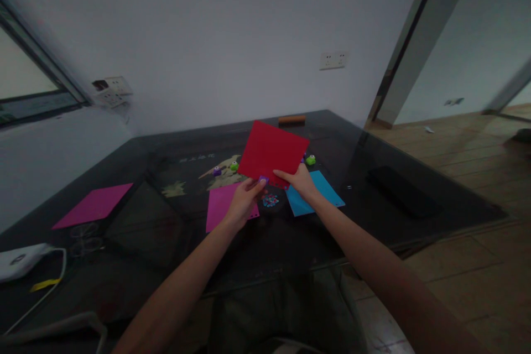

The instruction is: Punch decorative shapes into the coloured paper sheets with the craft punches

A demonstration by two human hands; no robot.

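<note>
My left hand [244,199] is closed around a small purple hole punch [264,179], which sits at the lower edge of a red sheet of paper [271,149]. With thumb on top and fingers behind, my right hand [301,180] grips the sheet near its lower right corner. A row of small holes runs along that lower edge. Beneath the hands lies a pile of coloured paper bits [270,200]. A pink sheet [219,207] with holes along its near edge lies partly under my left hand, and a blue sheet [321,193] lies by my right forearm.
Behind the red sheet are small frog-like green [311,160] and purple [217,171] pieces. Another pink sheet [95,204] lies left, near a white power strip [25,261] with its cable. A black case [402,191] is at right; a brown roll [291,120] lies by the wall.
</note>
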